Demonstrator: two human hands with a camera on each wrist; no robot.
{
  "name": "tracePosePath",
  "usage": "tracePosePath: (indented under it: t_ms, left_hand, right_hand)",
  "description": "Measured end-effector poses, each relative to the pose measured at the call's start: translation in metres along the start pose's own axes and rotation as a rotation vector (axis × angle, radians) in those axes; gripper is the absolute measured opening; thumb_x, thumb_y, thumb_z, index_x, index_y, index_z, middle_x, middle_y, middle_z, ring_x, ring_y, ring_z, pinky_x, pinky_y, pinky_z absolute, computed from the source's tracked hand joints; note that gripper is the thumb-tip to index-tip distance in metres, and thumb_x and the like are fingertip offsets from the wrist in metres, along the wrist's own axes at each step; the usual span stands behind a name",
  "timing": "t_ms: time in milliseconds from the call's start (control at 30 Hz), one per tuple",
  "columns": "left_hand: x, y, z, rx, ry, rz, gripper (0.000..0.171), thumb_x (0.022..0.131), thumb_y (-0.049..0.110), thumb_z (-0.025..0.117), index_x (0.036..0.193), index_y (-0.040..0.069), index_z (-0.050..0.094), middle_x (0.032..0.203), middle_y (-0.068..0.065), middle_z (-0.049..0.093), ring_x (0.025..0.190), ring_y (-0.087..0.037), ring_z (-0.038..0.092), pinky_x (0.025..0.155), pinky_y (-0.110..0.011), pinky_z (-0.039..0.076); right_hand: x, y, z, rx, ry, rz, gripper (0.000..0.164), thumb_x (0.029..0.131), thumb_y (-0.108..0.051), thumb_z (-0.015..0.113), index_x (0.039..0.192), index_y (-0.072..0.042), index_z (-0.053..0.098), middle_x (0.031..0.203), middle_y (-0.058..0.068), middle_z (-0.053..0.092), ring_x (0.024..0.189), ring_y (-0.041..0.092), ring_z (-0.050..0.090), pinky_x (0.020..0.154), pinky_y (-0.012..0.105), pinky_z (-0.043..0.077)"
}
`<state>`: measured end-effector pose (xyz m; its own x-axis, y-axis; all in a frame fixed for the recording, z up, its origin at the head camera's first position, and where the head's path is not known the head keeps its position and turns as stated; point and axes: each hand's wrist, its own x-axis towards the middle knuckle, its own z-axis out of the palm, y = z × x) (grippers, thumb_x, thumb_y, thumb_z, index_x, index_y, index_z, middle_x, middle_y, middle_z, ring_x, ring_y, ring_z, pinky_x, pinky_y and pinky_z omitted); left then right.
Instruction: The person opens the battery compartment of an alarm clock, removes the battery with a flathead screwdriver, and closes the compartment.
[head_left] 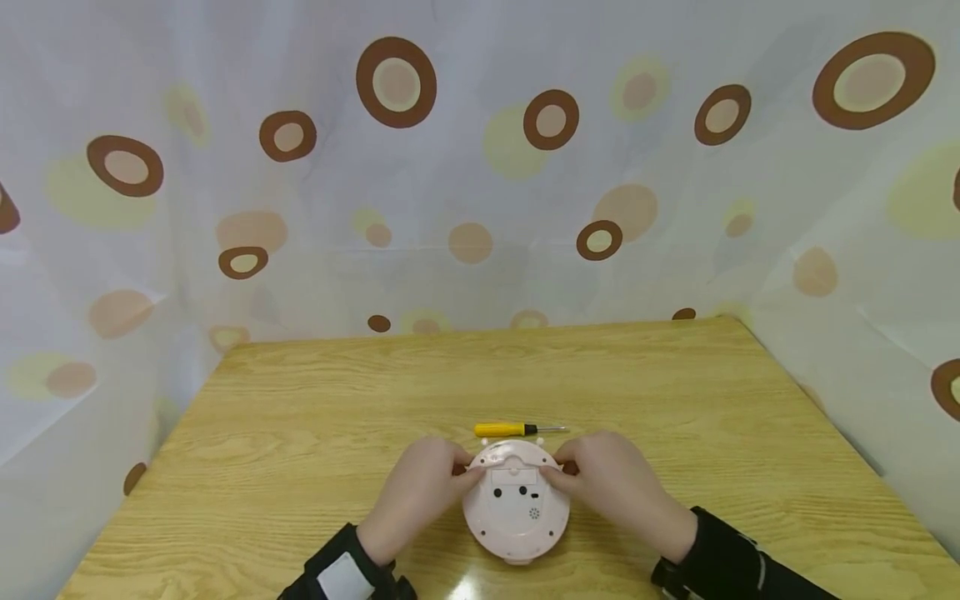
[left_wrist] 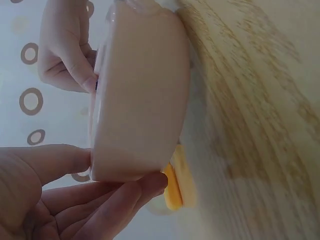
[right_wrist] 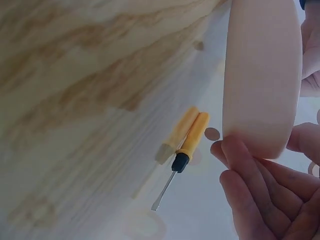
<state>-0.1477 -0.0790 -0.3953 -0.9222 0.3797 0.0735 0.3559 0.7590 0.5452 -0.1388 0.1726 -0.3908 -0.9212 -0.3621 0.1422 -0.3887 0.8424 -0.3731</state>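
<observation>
A round, pale pink alarm clock (head_left: 517,529) is held back side up over the table. Its back shows a battery cover (head_left: 514,477), two black knobs, a small switch and a cluster of speaker holes. My left hand (head_left: 422,487) grips the far left of its rim, thumb on the back and fingers beneath, as the left wrist view shows. On the far right of the rim, my right hand (head_left: 618,483) pinches the same way. The two small feet on the clock's edge point away from me.
Just beyond the clock, a yellow-handled screwdriver (head_left: 504,430) lies on the wooden table (head_left: 300,417), its metal tip pointing right. A white curtain (head_left: 465,192) with brown and cream circles hangs behind the table and along its sides.
</observation>
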Motion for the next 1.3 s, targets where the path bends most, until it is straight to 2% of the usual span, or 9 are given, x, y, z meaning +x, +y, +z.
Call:
tracePosePath:
  t_ms: [167, 300, 500, 800, 967, 1300]
  left_hand:
    - [0.003, -0.003, 0.005, -0.009, -0.034, -0.033, 0.02, 0.094, 0.021, 0.08, 0.077, 0.011, 0.082, 0.061, 0.008, 0.06, 0.057, -0.006, 0.045, 0.055, -0.02, 0.035]
    - [0.005, -0.005, 0.009, -0.013, -0.059, -0.052, 0.018, 0.094, 0.02, 0.08, 0.079, 0.01, 0.083, 0.063, 0.007, 0.063, 0.057, -0.006, 0.046, 0.054, -0.02, 0.036]
    - [0.006, -0.007, 0.011, -0.008, -0.065, -0.057, 0.018, 0.094, 0.02, 0.08, 0.079, 0.01, 0.082, 0.063, 0.006, 0.062, 0.057, -0.006, 0.046, 0.055, -0.02, 0.036]
    - [0.007, -0.01, 0.013, 0.0, -0.064, -0.061, 0.016, 0.094, 0.02, 0.08, 0.082, 0.01, 0.083, 0.068, 0.005, 0.069, 0.06, -0.006, 0.049, 0.057, -0.021, 0.04]
    - [0.007, -0.01, 0.012, 0.004, -0.054, -0.052, 0.016, 0.094, 0.02, 0.08, 0.081, 0.01, 0.083, 0.066, 0.006, 0.066, 0.059, -0.006, 0.048, 0.056, -0.021, 0.038]
    - [0.007, -0.007, 0.011, 0.0, -0.079, -0.088, 0.02, 0.095, 0.022, 0.08, 0.077, 0.012, 0.081, 0.062, 0.007, 0.06, 0.056, -0.007, 0.047, 0.054, -0.02, 0.035]
  right_hand:
    - [0.005, 0.002, 0.006, 0.018, -0.042, 0.033, 0.037, 0.093, -0.027, 0.081, 0.061, -0.021, 0.063, 0.056, -0.012, 0.047, 0.054, 0.003, 0.039, 0.055, 0.02, 0.031]
    - [0.007, 0.004, 0.009, 0.007, -0.07, 0.031, 0.044, 0.093, -0.026, 0.081, 0.058, -0.022, 0.055, 0.054, -0.012, 0.041, 0.052, 0.003, 0.035, 0.054, 0.019, 0.027]
    - [0.007, 0.003, 0.011, 0.004, -0.086, 0.033, 0.04, 0.092, -0.024, 0.082, 0.06, -0.022, 0.059, 0.055, -0.01, 0.046, 0.052, 0.004, 0.037, 0.054, 0.02, 0.027]
    - [0.011, 0.003, 0.01, 0.015, -0.113, 0.044, 0.027, 0.092, -0.022, 0.083, 0.067, -0.021, 0.072, 0.059, -0.011, 0.056, 0.054, 0.005, 0.044, 0.055, 0.02, 0.034]
    - [0.012, 0.003, 0.009, 0.018, -0.124, 0.058, 0.026, 0.092, -0.023, 0.082, 0.068, -0.021, 0.073, 0.061, -0.011, 0.058, 0.055, 0.006, 0.045, 0.055, 0.021, 0.035]
    - [0.012, 0.001, 0.007, 0.025, -0.146, 0.069, 0.03, 0.093, -0.023, 0.081, 0.066, -0.022, 0.069, 0.058, -0.009, 0.053, 0.054, 0.006, 0.043, 0.055, 0.021, 0.032]
